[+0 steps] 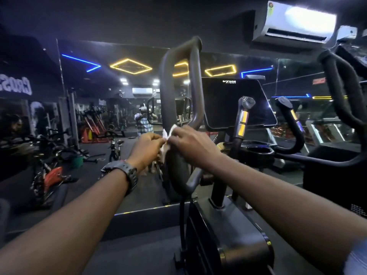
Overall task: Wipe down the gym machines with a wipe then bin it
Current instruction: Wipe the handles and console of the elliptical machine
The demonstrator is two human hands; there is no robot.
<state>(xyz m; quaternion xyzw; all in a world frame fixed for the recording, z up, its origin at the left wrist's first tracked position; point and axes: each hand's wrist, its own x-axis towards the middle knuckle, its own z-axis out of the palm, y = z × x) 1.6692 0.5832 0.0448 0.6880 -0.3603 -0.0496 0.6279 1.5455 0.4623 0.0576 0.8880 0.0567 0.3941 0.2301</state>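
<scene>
Against the handle (179, 100), low on its loop: wipe (167, 135), pinched from either side by left hand (148, 146) and right hand (191, 144). Could tear or slip free if tugged apart too hard. No bin visible.

The wipe (167, 135) looks like thin white paper or soft cloth, crumpled. The looped handle (179, 92) it lies against has a matt dark grey cover, like rubber or foam, smooth. The console screen (237, 104) is glossy black plastic or glass. The inner handgrips (243, 118) carry shiny metal plates. The wall mirror (111, 120) is smooth glass. The watch (127, 172) has a matt dark plastic band. The air conditioner (294, 22) is glossy white plastic.
</scene>
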